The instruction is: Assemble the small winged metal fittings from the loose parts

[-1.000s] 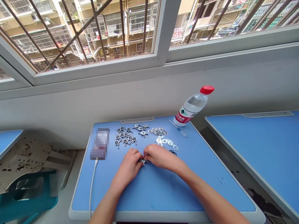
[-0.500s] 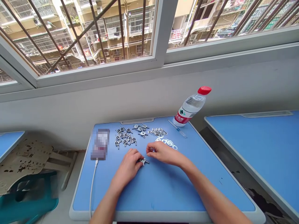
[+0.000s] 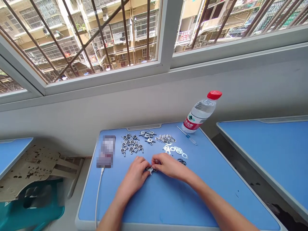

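Note:
Near the middle of the blue desk, my left hand (image 3: 137, 170) pinches a small metal part (image 3: 150, 170) with short pins, low over the surface. My right hand (image 3: 165, 163) is right beside it, thumb and finger closed at the part's right edge; whatever lies between these fingertips is too small to make out. Beyond my hands lie a group of round metal parts with pins (image 3: 131, 143), a smaller group of similar parts (image 3: 149, 140), thin metal pieces (image 3: 166, 138), flat white gaskets (image 3: 178, 150) and black rings (image 3: 182, 161).
A water bottle with a red cap (image 3: 199, 115) stands at the desk's back right, with a thin screwdriver (image 3: 187, 136) before it. At the left lies a blurred phone (image 3: 106, 151) with a white cable (image 3: 98, 192). Another blue desk (image 3: 271, 144) is to the right.
My right hand has come in closer to the metal part and now meets it beside my left hand. The black rings have come into sight. The whole view has shifted slightly.

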`<state>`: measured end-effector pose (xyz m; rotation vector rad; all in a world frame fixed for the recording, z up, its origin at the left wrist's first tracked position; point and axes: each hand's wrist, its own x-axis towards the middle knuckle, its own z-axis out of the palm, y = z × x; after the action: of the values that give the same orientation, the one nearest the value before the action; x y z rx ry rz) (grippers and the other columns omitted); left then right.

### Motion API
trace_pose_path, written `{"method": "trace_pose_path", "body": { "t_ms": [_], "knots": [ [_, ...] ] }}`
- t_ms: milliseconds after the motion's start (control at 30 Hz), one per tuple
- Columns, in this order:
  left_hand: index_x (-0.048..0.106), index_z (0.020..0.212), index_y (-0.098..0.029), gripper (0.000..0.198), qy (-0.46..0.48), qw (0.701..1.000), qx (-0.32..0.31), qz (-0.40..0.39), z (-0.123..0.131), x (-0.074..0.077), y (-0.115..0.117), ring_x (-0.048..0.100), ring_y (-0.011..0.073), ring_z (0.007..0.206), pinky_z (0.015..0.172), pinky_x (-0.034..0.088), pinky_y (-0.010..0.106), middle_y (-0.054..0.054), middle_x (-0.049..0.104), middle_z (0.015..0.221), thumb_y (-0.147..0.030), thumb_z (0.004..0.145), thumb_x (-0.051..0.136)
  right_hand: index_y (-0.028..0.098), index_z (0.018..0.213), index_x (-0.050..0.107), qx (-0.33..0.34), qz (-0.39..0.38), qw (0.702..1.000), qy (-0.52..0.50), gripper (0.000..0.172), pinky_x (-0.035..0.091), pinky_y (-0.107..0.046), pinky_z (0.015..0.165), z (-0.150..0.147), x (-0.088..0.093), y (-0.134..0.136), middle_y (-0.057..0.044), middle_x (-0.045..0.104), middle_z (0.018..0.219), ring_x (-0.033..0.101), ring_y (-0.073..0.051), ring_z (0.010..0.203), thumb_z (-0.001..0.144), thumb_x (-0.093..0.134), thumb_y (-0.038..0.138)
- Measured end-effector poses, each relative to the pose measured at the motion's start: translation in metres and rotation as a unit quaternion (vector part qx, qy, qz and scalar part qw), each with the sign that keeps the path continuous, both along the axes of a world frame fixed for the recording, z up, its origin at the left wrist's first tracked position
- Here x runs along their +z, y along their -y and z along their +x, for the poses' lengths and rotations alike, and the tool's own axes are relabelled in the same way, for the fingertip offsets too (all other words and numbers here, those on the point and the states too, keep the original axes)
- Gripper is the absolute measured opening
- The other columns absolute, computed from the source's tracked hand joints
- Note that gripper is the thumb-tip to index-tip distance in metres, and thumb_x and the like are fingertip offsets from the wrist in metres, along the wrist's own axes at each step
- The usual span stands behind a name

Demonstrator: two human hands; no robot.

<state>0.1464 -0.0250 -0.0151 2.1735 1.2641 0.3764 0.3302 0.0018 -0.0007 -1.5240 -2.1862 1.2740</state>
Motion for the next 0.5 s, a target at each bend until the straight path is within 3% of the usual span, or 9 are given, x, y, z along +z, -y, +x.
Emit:
{"method": "trace_pose_path", "body": {
  "t_ms": [233,500],
  "knots": [
    [0.061,0.094,-0.021,0.018,-0.019,1.000,0.001,-0.002,-0.0001,0.0020,0.0020,0.051,0.0195,0.096,0.083,0.044,0.030,0.002,0.059,0.098,-0.007,0.087,0.054,0.017,0.066,0.058,-0.012,-0.042,0.999,-0.008,0.013,0.032,-0.023,0.054,-0.0007,-0.0019,-0.0008,0.000,0.059,0.061,0.049,-0.013,0.059,0.077,0.052,0.017],
    [0.058,0.100,-0.021,0.013,-0.060,0.998,-0.008,0.012,0.0014,0.0052,0.0030,0.052,0.0211,0.098,0.082,0.043,0.032,0.003,0.059,0.101,-0.014,0.089,0.058,0.018,0.065,0.055,-0.008,-0.035,0.999,-0.010,0.017,0.034,-0.024,0.056,-0.0006,-0.0034,0.0012,-0.001,0.064,0.064,0.053,-0.015,0.061,0.081,0.052,0.020]
  ]
}}
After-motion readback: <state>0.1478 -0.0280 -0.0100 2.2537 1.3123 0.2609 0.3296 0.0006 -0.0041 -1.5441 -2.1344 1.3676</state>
